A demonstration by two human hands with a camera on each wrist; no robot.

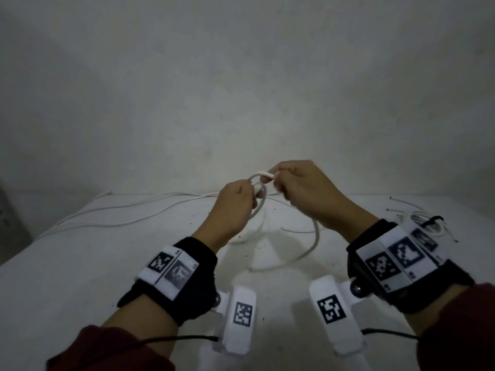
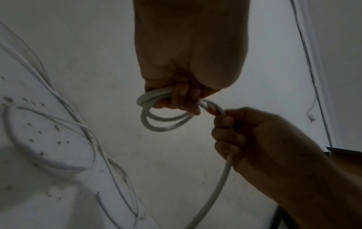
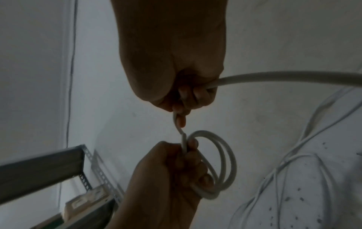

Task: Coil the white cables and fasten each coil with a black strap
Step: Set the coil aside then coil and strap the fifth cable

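My left hand [image 1: 237, 200] grips a small coil of white cable [image 2: 164, 122] of about three loops, held in the air above the white table [image 1: 80, 277]. Close to its right, my right hand [image 1: 294, 183] grips the same cable's free run [image 3: 293, 77], which passes through the fist and hangs down to the table [image 1: 316, 236]. In the right wrist view the coil [image 3: 225, 162] sits below the right fingers [image 3: 182, 105]. A finished coil with a black strap [image 1: 434, 219] lies at the far right of the table.
Several loose white cables [image 1: 120, 212] trail across the table's left and back. Thin wire pieces [image 1: 401, 202] lie near the back right. A grey wall [image 1: 241, 89] stands right behind the table. A metal shelf with perforated angle bars [image 3: 86, 162] is off to the side.
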